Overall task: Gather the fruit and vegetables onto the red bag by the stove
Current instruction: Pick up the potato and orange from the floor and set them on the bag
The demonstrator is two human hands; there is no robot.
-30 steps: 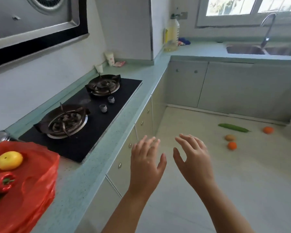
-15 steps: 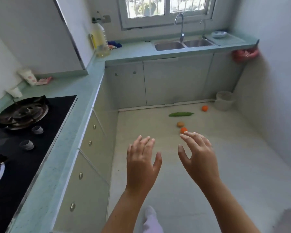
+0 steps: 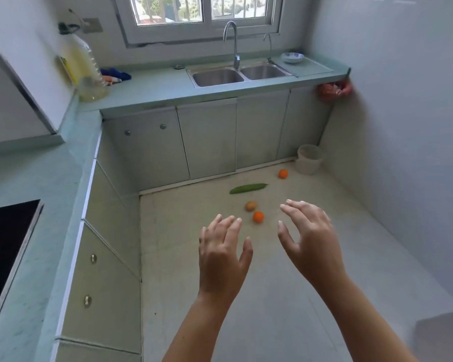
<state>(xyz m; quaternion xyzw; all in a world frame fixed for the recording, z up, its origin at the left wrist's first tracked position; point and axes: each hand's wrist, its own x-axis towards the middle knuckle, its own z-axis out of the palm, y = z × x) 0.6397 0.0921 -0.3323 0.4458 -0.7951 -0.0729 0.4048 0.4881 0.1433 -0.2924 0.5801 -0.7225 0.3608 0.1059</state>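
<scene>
On the floor lie a green cucumber [image 3: 248, 188], a brownish round fruit [image 3: 251, 205], an orange [image 3: 258, 217] close to it, and a second orange [image 3: 283, 174] farther back near the cabinets. My left hand [image 3: 221, 254] and my right hand [image 3: 310, 239] are held out in front of me, fingers spread and empty, above the floor and short of the near orange. The red bag is out of view; only a corner of the black stove [image 3: 3, 246] shows at the left.
A pale bucket [image 3: 309, 159] stands in the far right floor corner. Cabinets [image 3: 207, 142] line the back and left under a green counter [image 3: 152, 90] with a double sink [image 3: 238, 75], an oil bottle [image 3: 85, 71] and a small bowl [image 3: 293, 57]. A wall closes the right side.
The view has swung right, away from the stove and the red bag, and toward the floor. The fruit now sits nearer and more central. Both hands stay open and empty.
</scene>
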